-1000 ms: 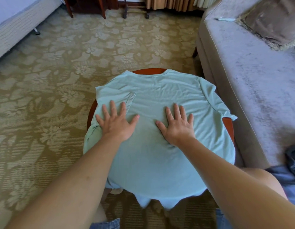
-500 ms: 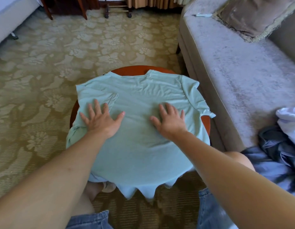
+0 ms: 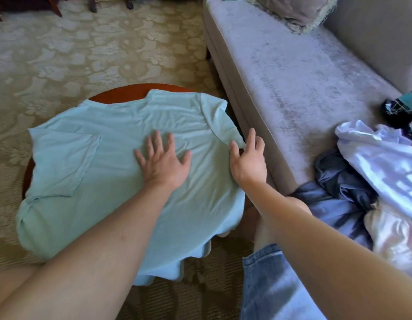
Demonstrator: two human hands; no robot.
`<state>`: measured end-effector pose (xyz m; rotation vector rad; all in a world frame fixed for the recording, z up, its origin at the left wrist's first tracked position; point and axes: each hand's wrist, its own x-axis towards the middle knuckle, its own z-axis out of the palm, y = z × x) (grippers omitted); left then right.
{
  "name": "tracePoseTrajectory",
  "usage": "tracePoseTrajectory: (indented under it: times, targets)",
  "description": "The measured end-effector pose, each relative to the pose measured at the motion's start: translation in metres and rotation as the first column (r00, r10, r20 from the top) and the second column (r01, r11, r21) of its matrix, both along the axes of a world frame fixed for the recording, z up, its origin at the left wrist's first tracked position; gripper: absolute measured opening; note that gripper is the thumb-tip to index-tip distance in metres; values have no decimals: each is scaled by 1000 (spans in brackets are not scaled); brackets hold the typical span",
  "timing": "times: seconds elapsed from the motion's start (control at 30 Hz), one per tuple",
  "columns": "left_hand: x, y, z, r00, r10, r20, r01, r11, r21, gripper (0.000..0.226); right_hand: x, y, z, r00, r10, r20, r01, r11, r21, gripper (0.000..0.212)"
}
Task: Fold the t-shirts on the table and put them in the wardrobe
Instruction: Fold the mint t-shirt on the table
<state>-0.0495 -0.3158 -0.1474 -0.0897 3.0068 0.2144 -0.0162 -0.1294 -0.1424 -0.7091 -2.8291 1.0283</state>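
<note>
Shirt: a mint-green cotton t-shirt [image 3: 121, 144] lies spread over the round red-brown wooden desk [image 3: 121, 93], collar at 12 o'clock and hem hanging off the rim at 6.
Left hand: the left hand [image 3: 163, 162] presses flat on the shirt's middle, fingers [image 3: 157, 142] straight and fanned wide. We judge that it pins the cloth against sliding.
Right hand: the right hand [image 3: 247, 158] sits at 3 o'clock by the right sleeve [image 3: 223, 121]. Its fingers [image 3: 251, 137] are loosely parted about the sleeve's tip, gripping nothing that we can see.
Left sleeve: the left sleeve [image 3: 68, 162], at 9 o'clock, lies turned in over the body, so we take the right side to be next.
Edges: cloth overhangs from 3 round to 8, and bare wood shows at 9 and 11.
Room: the grey velvet sofa [image 3: 293, 88] stands just beside the desk at 3, leaving a narrow gap. Folding inward toward 9 meets nothing.
Waiting: a white garment [image 3: 373, 158] and a dark blue garment [image 3: 339, 181] are heaped on the sofa at 4.
Wardrobe: we cannot see it.
</note>
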Motion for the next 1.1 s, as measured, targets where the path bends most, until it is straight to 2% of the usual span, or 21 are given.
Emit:
tracePoseTrajectory:
  times: [0.07, 0.13, 0.3, 0.43, 0.53, 0.67, 0.7, 0.73, 0.77, 0.8, 0.83, 0.9, 0.93, 1.0, 1.1]
  targets:
    - [1, 0, 0, 1000, 9, -10, -9, 1000, 1, 75, -2, -1, -1, 999, -12, 38, 18, 988, -157, 71]
    - [1, 0, -1, 1000, 9, -13, -9, 1000, -2, 75, -6, -2, -1, 996, -36, 81, 55, 968, -246, 72]
    - [1, -1, -2, 999, 20, -34, -19, 1000, 9, 76, -2, -6, -4, 990, -48, 135, 95, 926, -365, 70]
    - [2, 0, -2, 999, 17, -40, -17, 1000, 8, 75, -11, 1, -4, 998, -43, 55, 64, 880, -470, 69]
    - [1, -1, -2, 999, 15, -46, -15, 1000, 9, 74, -21, 7, -1, 999, 4, 39, 15, 875, -484, 67]
    - [2, 0, -3, 998, 11, -56, -10, 1000, 11, 74, -33, 2, 5, 999, -26, -30, 13, 936, -351, 67]
    - [2, -1, -2, 998, 11, -56, -10, 1000, 28, 74, -35, -3, 9, 996, -6, -85, -16, 968, -251, 67]
    - [0, -2, -2, 998, 17, -56, -13, 998, 65, 74, -35, -9, 13, 988, 86, -130, -98, 990, -96, 68]
    - [-1, -3, -1, 998, 34, -61, -26, 992, 127, 74, -35, -17, 17, 961, 250, -121, -240, 966, 92, 70]
    - [-1, -6, 2, 995, 63, -75, -46, 976, 214, 75, -33, -27, 20, 898, 437, -60, -410, 876, 254, 72]
    - [0, -9, 5, 991, 98, -96, -62, 945, 321, 78, -29, -37, 22, 807, 589, 36, -563, 749, 349, 73]
    - [2, -18, 14, 980, 150, -129, -61, 850, 523, 82, -20, -55, 20, 644, 738, 202, -740, 535, 408, 72]
    - [3, -24, 19, 977, 159, -144, -51, 823, 566, 79, -16, -61, 19, 603, 762, 235, -773, 486, 408, 71]
    - [4, -41, 23, 971, 159, -176, -40, 842, 539, 71, -11, -67, 19, 587, 778, 226, -789, 485, 377, 67]
    - [1, -72, 25, 967, 184, -177, -111, 928, 356, 64, -8, -73, 24, 631, 762, 144, -751, 554, 360, 57]
